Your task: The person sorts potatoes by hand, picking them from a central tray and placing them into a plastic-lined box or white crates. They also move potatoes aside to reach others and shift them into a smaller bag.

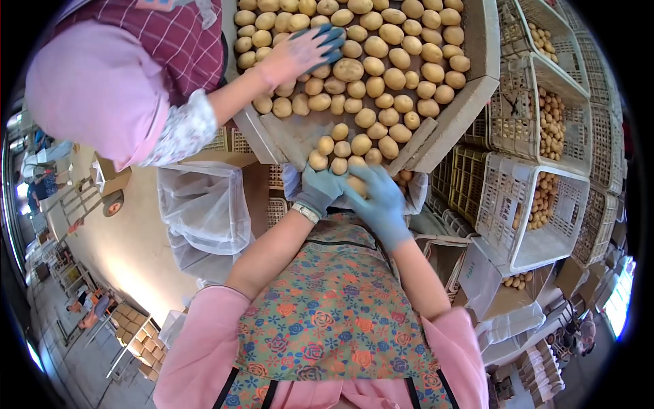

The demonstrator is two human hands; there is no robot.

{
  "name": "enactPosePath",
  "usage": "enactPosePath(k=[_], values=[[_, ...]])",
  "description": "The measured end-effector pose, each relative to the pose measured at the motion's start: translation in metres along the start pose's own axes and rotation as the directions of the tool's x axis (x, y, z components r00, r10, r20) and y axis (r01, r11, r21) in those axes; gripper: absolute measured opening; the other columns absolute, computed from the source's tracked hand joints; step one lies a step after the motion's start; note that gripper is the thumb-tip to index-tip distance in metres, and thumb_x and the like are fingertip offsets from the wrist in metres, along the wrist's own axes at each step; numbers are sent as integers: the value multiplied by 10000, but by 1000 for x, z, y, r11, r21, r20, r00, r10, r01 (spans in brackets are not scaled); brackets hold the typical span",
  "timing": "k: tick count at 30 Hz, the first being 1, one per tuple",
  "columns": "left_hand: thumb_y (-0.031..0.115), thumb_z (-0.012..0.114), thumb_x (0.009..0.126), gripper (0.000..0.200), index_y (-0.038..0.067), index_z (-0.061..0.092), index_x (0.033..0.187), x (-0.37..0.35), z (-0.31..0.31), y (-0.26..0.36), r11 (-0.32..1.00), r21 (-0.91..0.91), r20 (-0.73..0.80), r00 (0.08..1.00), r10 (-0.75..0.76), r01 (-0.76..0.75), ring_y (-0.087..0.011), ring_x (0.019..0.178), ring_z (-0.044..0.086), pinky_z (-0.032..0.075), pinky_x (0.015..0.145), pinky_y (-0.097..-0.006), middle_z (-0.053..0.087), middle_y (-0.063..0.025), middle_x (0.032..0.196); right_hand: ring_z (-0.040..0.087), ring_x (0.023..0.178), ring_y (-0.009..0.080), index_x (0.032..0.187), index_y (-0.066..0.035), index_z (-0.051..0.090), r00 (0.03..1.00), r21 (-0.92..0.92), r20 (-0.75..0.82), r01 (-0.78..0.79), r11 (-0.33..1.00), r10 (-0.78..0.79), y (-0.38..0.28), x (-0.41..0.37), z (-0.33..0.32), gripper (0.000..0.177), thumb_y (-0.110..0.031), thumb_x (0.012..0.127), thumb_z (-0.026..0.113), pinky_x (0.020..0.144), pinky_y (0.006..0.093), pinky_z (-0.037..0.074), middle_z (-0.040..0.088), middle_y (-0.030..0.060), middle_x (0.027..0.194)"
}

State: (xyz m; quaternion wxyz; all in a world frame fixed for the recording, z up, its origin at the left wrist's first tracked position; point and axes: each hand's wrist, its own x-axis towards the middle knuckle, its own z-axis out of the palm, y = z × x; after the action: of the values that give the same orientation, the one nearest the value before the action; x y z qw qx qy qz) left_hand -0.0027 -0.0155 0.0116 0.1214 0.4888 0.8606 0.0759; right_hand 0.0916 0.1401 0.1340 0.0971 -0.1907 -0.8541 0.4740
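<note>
Both my hands wear blue-grey gloves at the narrow front mouth of a sorting table (458,129) spread with potatoes (392,33). My left hand (320,189), a watch at its wrist, is closed with fingers together, right below the front potatoes; whatever it holds is hidden. My right hand (376,204) is somewhat blurred and curls over a potato (356,185) between the two hands. Several loose potatoes (361,144) lie just beyond my fingertips. Under the mouth, a lined container (417,194) is mostly covered by my hands and apron.
At the left, a co-worker's gloved hand (320,49) rests on the potatoes. A plastic-lined box (204,208) stands left of my arms. White crates (538,211) holding potatoes are stacked at the right, beside yellow crates (463,174). Cartons (136,337) stand farther off.
</note>
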Motion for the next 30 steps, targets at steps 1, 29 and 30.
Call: enactPosePath(k=[1,29,30], values=[[453,441,1070,618,222,304,1627,8,-26,8,998,-59,138,990,-3,11,-316,1547,298,280,1249,-547,312,-94,1678,671,986,331,1119,-72,701,994,-7,-104,-46,999,45,19,-33,-19,317,-175,835,795,861,415,547,687,140,1016],[479,378,1068,620,135,351,1583,-2,18,13,-976,-169,384,902,-196,-140,-240,1487,398,307,1232,-433,422,-82,1621,504,1380,320,1366,-141,614,962,-417,173,267,869,-212,42,28,57,499,-256,888,691,1197,563,313,567,137,1451],[462,377,1073,608,129,347,1582,-2,13,11,-979,-151,352,917,-186,-141,-236,1487,399,306,1234,-424,423,-82,1620,538,1342,328,1322,-143,660,947,-392,239,298,871,-216,42,26,51,437,-256,900,676,1195,546,331,608,136,1410]])
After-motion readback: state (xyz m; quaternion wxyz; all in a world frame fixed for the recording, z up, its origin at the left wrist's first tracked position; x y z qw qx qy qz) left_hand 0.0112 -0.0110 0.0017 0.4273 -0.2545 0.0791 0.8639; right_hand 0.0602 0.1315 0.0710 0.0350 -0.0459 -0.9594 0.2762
